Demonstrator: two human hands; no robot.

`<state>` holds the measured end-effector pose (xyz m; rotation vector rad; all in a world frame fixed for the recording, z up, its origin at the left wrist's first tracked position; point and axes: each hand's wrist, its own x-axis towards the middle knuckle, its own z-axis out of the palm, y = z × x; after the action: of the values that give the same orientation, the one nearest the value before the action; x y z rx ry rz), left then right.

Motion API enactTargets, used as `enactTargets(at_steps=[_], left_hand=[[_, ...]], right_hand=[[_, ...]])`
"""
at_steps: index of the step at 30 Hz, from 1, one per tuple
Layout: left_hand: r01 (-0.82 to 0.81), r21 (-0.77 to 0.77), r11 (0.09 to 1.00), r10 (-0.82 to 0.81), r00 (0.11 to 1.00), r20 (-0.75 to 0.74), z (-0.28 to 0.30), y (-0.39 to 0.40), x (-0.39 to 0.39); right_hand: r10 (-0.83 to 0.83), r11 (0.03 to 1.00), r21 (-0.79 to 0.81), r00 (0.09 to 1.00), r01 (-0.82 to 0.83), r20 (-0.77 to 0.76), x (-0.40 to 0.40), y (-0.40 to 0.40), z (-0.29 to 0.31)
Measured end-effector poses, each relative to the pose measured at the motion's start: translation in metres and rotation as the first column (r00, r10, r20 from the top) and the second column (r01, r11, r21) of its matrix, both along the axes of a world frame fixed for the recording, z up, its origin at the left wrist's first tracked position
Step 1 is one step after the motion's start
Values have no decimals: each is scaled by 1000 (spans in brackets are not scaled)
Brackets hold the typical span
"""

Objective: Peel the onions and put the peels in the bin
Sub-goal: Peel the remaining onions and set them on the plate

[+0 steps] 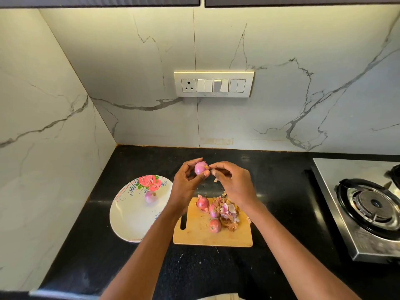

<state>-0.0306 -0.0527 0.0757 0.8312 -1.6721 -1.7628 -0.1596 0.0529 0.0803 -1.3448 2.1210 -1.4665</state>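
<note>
Onion, small, pink-purple, mostly bare [201,167]: I've got it up over the counter in my left hand [187,180], fingers and thumb curled round it so the far end faces the other hand. My right hand [232,182] pinches a thin brown strip of skin [211,168] at that end, probably the last bit to strip. Below, three unpeeled reddish onions [214,226] sit on the light wooden cutting board [194,237], touching a heap of dry papery peels [229,215] kept together there, I'd guess for one trip to the bin. No bin in view. One peeled onion [150,197] lies on the white oval rose-print plate [127,219] left of the board, the done pile. Black speckled stone counter [281,191], steel gas stove [357,213] at right, white veined marble-look wall [303,61] with a switch panel [213,84].
</note>
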Motion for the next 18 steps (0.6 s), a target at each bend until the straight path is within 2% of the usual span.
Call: enactTargets(at_steps=[4,8,10,13,18], left_hand=[[23,6,1000,-23,1000,2,0,5,0],[-5,84,996,7,1000,-28,1,7,2],[2,95,995,1,999,-39,3,4,3],[22,59,998,-21,999,-28,6,-1,6],[72,38,997,-71,997,-29,10,1,6]], right_hand=[[-15,1000,-12,1000,15,-22,-2,6,-4],[-17,1000,-10,1000,17,10,-1,8,-6],[2,1000,-2,993,-2,121,-4,6,-2],[65,997,-52,929,-49,364,-9,1,6],[65,997,-72,870,-34,488,-9,-1,6]])
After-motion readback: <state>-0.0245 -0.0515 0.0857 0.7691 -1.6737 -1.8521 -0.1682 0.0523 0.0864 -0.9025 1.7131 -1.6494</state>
